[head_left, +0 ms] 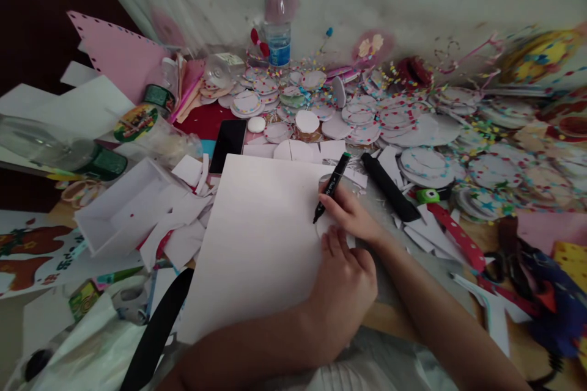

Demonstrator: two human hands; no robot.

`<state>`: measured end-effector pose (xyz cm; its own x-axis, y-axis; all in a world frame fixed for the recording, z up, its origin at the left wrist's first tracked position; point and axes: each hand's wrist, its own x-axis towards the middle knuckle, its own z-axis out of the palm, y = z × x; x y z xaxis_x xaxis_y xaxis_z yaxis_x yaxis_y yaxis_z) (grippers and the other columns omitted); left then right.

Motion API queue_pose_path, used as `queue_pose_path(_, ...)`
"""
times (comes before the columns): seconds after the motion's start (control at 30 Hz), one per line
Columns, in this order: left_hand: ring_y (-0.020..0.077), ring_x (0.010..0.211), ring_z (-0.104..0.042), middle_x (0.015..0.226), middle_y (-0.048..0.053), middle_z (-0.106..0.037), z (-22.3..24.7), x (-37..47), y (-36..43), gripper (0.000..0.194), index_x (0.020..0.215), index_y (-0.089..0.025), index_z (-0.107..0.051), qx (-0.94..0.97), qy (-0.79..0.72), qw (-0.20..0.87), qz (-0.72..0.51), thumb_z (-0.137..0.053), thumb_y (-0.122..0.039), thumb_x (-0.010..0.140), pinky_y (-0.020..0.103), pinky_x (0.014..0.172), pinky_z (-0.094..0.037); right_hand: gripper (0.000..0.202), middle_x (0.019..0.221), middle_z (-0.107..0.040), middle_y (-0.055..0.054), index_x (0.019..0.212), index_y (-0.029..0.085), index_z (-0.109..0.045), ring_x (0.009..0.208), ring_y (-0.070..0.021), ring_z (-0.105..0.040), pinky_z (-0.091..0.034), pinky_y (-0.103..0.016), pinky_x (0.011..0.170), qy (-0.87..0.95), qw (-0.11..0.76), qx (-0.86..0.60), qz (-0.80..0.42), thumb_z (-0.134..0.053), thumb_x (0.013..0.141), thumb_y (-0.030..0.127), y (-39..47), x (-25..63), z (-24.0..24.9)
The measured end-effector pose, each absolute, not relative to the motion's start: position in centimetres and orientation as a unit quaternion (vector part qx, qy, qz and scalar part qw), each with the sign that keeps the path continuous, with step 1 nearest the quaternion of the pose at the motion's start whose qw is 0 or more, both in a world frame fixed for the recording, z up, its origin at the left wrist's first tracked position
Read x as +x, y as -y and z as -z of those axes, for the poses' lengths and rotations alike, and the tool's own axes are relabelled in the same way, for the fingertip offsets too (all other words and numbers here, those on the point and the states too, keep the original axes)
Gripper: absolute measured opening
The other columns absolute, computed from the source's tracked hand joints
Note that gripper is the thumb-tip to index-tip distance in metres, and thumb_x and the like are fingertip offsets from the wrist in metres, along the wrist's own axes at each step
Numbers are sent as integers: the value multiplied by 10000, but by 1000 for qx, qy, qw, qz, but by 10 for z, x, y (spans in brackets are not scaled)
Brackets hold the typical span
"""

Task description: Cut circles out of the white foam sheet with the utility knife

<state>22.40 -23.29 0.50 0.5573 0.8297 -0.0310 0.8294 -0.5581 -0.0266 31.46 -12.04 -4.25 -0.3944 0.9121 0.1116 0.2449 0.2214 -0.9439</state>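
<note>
A large white sheet of paper [261, 232] lies in front of me. Near its right edge is a white round disc [323, 229], partly covered by my hands. The bent fingertips of my left hand [343, 284] press together on this disc, holding it down against the sheet. My right hand [351, 208] is closed around a black marker [332, 186] with a green end. The marker slants, its tip pointing down at the sheet beside the disc's left edge. Whether the tip touches the paper I cannot tell.
Behind the sheet are a phone [228, 140], many stacked discs with coloured dots [398, 116] and a water bottle [277, 24]. A white box [123, 214] and paper scraps lie left. On the right are a black case [389, 186], a green punch [427, 196] and scissors [509, 250].
</note>
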Motion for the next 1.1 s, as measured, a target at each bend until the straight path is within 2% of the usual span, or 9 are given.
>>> queue_pose_path(0.17,326,1205,-593,1182,336,-625,-5,223,233,226,1022,-3,-621,-884,467,11,-23,-481,-155,931,423,996,-496,225,731,-541,-17,839,224,-541,651,-167,-485,-419,-323,617,702,351,-411,-464,-537,902,439,122,314,42)
queue_pose_path(0.43,334,1148,-631,1086,293,-684,-3,225,233,181,977,-22,-619,-883,468,9,-22,-523,-161,912,430,982,-502,172,707,-517,-7,827,216,-535,634,-163,-466,-390,-320,622,723,338,-399,-452,-541,897,373,121,314,42)
queue_pose_path(0.7,319,1195,-603,1181,316,-638,-5,224,232,211,1003,-22,-623,-882,471,8,-23,-481,-157,924,422,989,-498,159,717,-528,-19,861,229,-520,649,-178,-468,-396,-322,596,706,344,-425,-450,-504,916,378,121,316,47)
queue_pose_path(0.93,333,1204,-593,1185,336,-626,-2,224,232,211,988,-24,-617,-886,464,9,-18,-500,-186,920,437,994,-496,205,734,-524,-26,835,231,-501,680,-182,-478,-392,-315,600,710,359,-440,-417,-502,912,421,121,316,45)
queue_pose_path(1.1,339,1192,-599,1180,328,-631,0,225,233,196,960,-30,-620,-883,469,26,-6,-500,-175,908,422,981,-510,171,691,-490,-1,856,229,-493,629,-160,-448,-380,-299,579,707,377,-462,-380,-475,930,382,120,315,49)
